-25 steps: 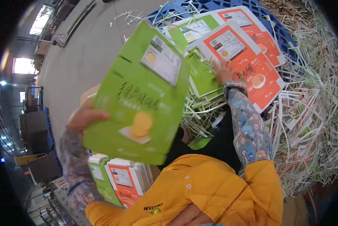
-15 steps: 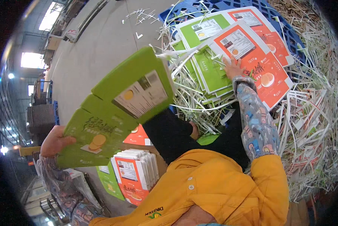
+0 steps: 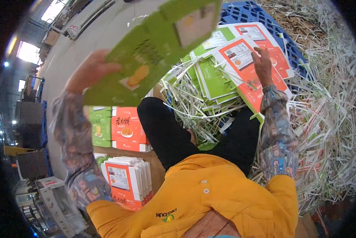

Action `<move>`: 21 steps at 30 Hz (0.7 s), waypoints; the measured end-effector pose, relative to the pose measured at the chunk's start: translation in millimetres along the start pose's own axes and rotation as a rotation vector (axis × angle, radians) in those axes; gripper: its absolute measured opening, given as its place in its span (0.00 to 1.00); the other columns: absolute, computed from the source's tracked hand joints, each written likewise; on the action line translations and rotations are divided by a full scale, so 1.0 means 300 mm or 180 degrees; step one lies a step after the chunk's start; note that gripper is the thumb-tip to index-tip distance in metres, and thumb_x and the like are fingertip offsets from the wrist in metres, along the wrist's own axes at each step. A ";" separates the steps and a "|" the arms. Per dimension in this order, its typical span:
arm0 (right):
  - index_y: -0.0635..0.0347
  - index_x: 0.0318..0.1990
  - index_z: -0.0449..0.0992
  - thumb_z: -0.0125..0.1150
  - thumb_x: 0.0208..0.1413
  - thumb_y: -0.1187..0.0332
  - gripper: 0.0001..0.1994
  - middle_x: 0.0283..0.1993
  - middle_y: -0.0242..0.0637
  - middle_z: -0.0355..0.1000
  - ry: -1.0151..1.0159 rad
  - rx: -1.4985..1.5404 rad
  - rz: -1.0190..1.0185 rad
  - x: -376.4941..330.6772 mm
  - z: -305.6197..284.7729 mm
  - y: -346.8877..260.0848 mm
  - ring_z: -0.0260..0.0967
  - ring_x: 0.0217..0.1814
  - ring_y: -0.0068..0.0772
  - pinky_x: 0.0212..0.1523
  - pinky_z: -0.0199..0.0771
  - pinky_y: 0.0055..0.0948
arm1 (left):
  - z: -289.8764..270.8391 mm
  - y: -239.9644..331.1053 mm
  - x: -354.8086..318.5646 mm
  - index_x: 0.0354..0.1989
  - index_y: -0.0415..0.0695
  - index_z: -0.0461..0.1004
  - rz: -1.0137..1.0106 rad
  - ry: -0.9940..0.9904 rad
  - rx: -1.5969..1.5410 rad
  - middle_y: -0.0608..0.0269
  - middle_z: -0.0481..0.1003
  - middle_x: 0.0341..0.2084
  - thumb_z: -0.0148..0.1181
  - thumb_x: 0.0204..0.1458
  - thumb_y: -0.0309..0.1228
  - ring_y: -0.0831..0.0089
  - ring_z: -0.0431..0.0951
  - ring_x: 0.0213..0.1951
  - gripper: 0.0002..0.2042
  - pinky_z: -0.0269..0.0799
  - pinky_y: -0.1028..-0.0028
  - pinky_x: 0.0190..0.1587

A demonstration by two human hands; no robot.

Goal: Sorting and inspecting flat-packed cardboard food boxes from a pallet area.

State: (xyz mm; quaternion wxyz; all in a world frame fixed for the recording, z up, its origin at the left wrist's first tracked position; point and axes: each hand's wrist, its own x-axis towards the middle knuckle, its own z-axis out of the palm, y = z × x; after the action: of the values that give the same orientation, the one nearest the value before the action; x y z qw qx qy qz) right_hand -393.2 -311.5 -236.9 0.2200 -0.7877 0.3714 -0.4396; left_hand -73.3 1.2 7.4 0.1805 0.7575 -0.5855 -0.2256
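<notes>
My left hand (image 3: pixel 94 71) grips the lower left edge of a green printed carton blank (image 3: pixel 154 51), thumb on its face. The blank is raised and tilted, slightly blurred, its top running past the upper edge of the view. My right hand (image 3: pixel 263 65) is over an orange carton blank (image 3: pixel 241 59), fingers bent and apart, with nothing plainly held. That orange blank lies slanted across a stack of green carton blanks (image 3: pixel 213 79). Another orange blank (image 3: pixel 279 59) lies behind it.
A blue plastic pallet (image 3: pixel 241 14) supports the blanks. Shredded paper strips (image 3: pixel 324 119) heap up on the right and between my knees. At left stand green stacks (image 3: pixel 101 125), orange stacks (image 3: pixel 128 127) and an upright-edged orange bundle (image 3: pixel 122 180) on brown board.
The green blank has swung up and to the right with my left hand. My right hand has risen from lying flat on the sheets, and its fingers have bent.
</notes>
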 end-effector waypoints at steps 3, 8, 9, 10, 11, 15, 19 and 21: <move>0.64 0.40 0.68 0.53 0.46 0.69 0.13 0.41 0.45 0.65 0.0195 0.0126 -0.0516 0.038 -0.139 -0.211 0.61 0.45 0.44 0.45 0.62 0.35 | 0.126 -0.028 0.184 0.33 0.38 0.72 0.0529 -0.0202 -0.0080 0.55 0.72 0.19 0.53 0.38 0.29 0.74 0.70 0.21 0.12 0.66 0.72 0.28; 0.57 0.46 0.64 0.59 0.41 0.66 0.22 0.47 0.41 0.61 0.0440 -0.0889 -0.1707 0.057 -0.166 -0.298 0.56 0.52 0.40 0.51 0.57 0.35 | 0.446 -0.054 0.425 0.31 0.42 0.72 0.1115 -0.0272 -0.0340 0.50 0.72 0.24 0.52 0.36 0.31 0.59 0.73 0.26 0.12 0.67 0.67 0.31; 0.56 0.48 0.62 0.61 0.39 0.65 0.25 0.48 0.40 0.60 0.0372 -0.0998 -0.1858 0.058 -0.131 -0.306 0.54 0.54 0.40 0.53 0.54 0.37 | 0.505 -0.088 0.451 0.30 0.43 0.72 0.1217 -0.0133 0.0063 0.50 0.72 0.25 0.52 0.36 0.32 0.56 0.72 0.28 0.11 0.68 0.66 0.32; 0.55 0.49 0.61 0.62 0.37 0.63 0.27 0.49 0.39 0.59 0.0206 -0.1177 -0.1827 0.052 -0.113 -0.280 0.52 0.55 0.41 0.54 0.51 0.39 | 0.589 -0.098 0.506 0.29 0.43 0.72 0.1402 -0.0043 0.0425 0.50 0.72 0.26 0.52 0.36 0.32 0.54 0.72 0.29 0.11 0.68 0.64 0.33; 0.54 0.49 0.60 0.63 0.35 0.61 0.30 0.49 0.38 0.59 0.0042 -0.1305 -0.1809 0.047 -0.087 -0.264 0.50 0.57 0.41 0.56 0.48 0.40 | 0.643 -0.071 0.510 0.29 0.45 0.71 0.1139 0.0128 0.0725 0.51 0.72 0.25 0.52 0.36 0.33 0.53 0.72 0.31 0.11 0.67 0.61 0.34; 0.52 0.49 0.62 0.64 0.31 0.60 0.31 0.45 0.35 0.60 -0.0752 -0.1778 -0.1929 0.045 -0.011 -0.210 0.52 0.55 0.38 0.57 0.45 0.41 | 0.643 -0.014 0.466 0.37 0.50 0.70 0.0459 0.0034 0.1385 0.50 0.72 0.29 0.54 0.37 0.37 0.58 0.72 0.33 0.15 0.67 0.65 0.37; 0.53 0.40 0.67 0.63 0.33 0.61 0.22 0.39 0.34 0.63 -0.0913 -0.2098 -0.1710 0.082 -0.006 -0.193 0.59 0.45 0.37 0.46 0.54 0.37 | 0.636 -0.129 0.310 0.43 0.49 0.67 0.0917 0.2227 0.0835 0.55 0.70 0.34 0.59 0.32 0.33 0.58 0.68 0.41 0.23 0.64 0.66 0.41; 0.53 0.38 0.68 0.63 0.33 0.60 0.20 0.36 0.34 0.64 -0.0916 -0.1921 -0.1930 0.084 0.008 -0.204 0.60 0.44 0.37 0.44 0.54 0.37 | 0.683 -0.249 0.246 0.50 0.44 0.60 0.0729 0.2269 0.0020 0.55 0.65 0.43 0.64 0.29 0.30 0.59 0.62 0.48 0.33 0.57 0.68 0.50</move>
State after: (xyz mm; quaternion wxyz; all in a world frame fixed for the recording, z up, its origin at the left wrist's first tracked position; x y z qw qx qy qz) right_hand -358.6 -292.7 -183.6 -0.1089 -0.9429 0.2009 -0.2422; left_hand -110.7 -53.4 -213.1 0.3948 0.7186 -0.5675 0.0758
